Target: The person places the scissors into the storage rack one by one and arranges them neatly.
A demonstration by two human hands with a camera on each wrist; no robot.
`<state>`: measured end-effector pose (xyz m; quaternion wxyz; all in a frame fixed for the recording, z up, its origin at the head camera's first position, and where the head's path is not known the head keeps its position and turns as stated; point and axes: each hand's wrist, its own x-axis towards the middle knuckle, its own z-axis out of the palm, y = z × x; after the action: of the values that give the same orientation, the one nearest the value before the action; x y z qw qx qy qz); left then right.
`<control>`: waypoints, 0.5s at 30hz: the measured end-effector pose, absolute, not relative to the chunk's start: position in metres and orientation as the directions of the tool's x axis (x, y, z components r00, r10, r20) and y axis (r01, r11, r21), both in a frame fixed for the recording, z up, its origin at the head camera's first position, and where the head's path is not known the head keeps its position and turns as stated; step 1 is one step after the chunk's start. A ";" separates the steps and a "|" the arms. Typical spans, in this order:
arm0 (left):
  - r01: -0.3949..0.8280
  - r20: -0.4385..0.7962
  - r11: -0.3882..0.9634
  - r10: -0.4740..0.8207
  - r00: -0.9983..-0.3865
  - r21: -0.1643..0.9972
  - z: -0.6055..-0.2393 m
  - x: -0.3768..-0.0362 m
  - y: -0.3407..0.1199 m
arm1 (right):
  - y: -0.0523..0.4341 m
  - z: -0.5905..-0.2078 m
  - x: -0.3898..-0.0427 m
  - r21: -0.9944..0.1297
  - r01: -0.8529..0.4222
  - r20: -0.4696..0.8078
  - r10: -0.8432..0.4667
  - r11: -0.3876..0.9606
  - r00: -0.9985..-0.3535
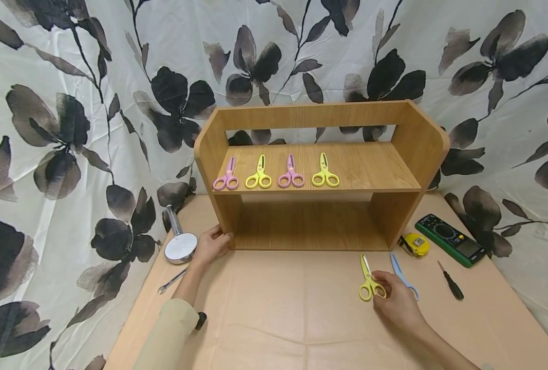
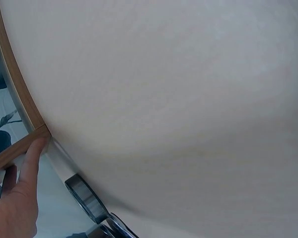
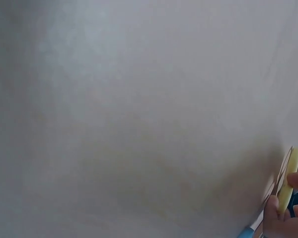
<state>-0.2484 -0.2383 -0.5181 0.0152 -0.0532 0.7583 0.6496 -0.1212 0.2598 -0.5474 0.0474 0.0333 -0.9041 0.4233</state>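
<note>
Sorting scissors onto the shelf (image 1: 357, 167) looks a good way along: four pairs already lie in a row on its upper board, toward the left end — pink (image 1: 226, 176), yellow (image 1: 259, 174), pink (image 1: 290, 173), yellow (image 1: 325, 173). Two pairs are left on the surface in front of the shelf, toward the right edge: yellow scissors (image 1: 369, 280) and blue scissors (image 1: 403, 275), just beside each other.

Right hand (image 1: 396, 303) is on the yellow scissors, fingers curled at the handle loops, apparently pinching them; blades point toward the shelf. Not yet lifted, as far as the head view tells. Blue pair untouched.

Left hand (image 1: 211, 244) holds the shelf's lower left front corner, fingers wrapped on the edge, steadying it by my reading.

Head view alone gives the whole layout and the count. Also there: shower head (image 1: 180, 245) and wrench (image 1: 172, 281) near the left edge; tape measure (image 1: 414, 244), multimeter (image 1: 450, 240) and screwdriver (image 1: 451, 280) toward the right.

Left wrist view shows what the head view cannot: a fingertip (image 2: 36, 148) pressed right against the shelf corner (image 2: 20, 146). Right wrist view is mostly blurred surface; at its lower right corner, fingers (image 3: 280, 220) close round the yellow handle (image 3: 289, 181), confirming the grip.
</note>
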 end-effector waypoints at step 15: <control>-0.113 -0.103 0.150 -0.072 -0.992 0.982 -0.520 -0.251 -0.239 | 0.260 -0.546 -0.116 -0.745 0.011 0.031 0.051 0.667 -0.998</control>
<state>-0.2514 -0.2390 -0.5203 0.0160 -0.0610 0.7580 0.6492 -0.1161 0.2598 -0.5461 0.0246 -0.0172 -0.9127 0.4075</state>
